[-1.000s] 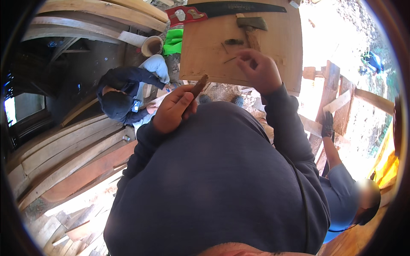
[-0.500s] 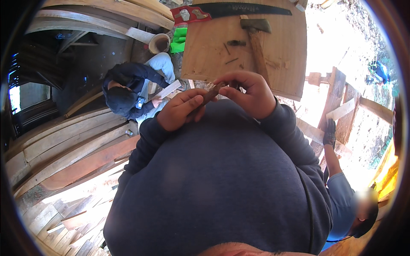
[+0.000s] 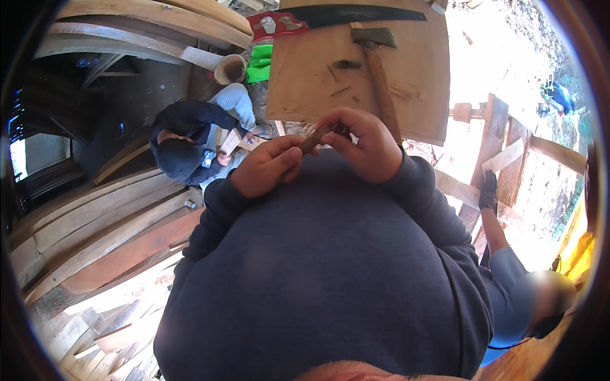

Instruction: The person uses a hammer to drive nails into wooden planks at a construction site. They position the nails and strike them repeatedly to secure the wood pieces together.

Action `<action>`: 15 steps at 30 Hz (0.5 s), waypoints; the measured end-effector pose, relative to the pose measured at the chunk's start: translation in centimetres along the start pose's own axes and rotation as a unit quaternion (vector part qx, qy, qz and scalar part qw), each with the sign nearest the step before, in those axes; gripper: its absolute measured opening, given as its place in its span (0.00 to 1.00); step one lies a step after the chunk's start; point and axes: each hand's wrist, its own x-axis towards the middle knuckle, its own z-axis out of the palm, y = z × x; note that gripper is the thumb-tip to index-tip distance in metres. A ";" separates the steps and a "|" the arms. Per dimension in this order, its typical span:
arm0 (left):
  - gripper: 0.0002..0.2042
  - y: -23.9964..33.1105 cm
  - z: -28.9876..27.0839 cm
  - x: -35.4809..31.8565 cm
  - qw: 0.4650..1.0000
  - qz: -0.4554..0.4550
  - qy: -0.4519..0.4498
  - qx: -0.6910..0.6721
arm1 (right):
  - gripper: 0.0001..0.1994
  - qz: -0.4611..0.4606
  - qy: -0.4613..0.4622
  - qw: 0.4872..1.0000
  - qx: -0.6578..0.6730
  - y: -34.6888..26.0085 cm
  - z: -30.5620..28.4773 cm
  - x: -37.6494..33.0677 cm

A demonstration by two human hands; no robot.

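A small, narrow brown piece that looks like wood (image 3: 311, 141) is held in front of my chest. The thumb and fingers of my left hand (image 3: 269, 166) pinch its lower end. Around its upper end curl the fingers of my right hand (image 3: 367, 141), which hide part of it. Just past my hands is a plywood board (image 3: 298, 95). On it rest a hatchet (image 3: 381, 73) with a wooden handle, a handsaw (image 3: 343, 16) with a red grip, a short dark piece (image 3: 347, 64) and several thin slivers.
A person in dark clothes (image 3: 184, 140) crouches at the left, hands at a piece of wood. At the lower right, another person (image 3: 508, 279) reaches a gloved hand to a wooden frame (image 3: 492, 140). Long planks (image 3: 101, 228) lie left, near a bucket (image 3: 230, 68) and green cloth (image 3: 259, 63).
The whole scene has shifted slightly left in view. My hands keep hold of the brown piece, almost unmoved. The crouching person's piece of wood has been lowered.
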 end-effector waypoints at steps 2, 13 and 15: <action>0.19 -0.1 -0.1 0.0 1.000 -0.006 -0.002 -0.001 | 0.11 -0.006 0.006 1.000 -0.009 0.3 0.2 -0.1; 0.17 -3.1 -1.1 0.7 0.991 0.032 0.116 0.053 | 0.19 0.070 0.118 0.945 -0.297 3.7 -3.1 -0.5; 0.16 -3.4 -1.2 0.6 0.988 0.043 0.137 0.064 | 0.19 0.066 0.156 0.910 -0.379 4.9 -4.2 -0.7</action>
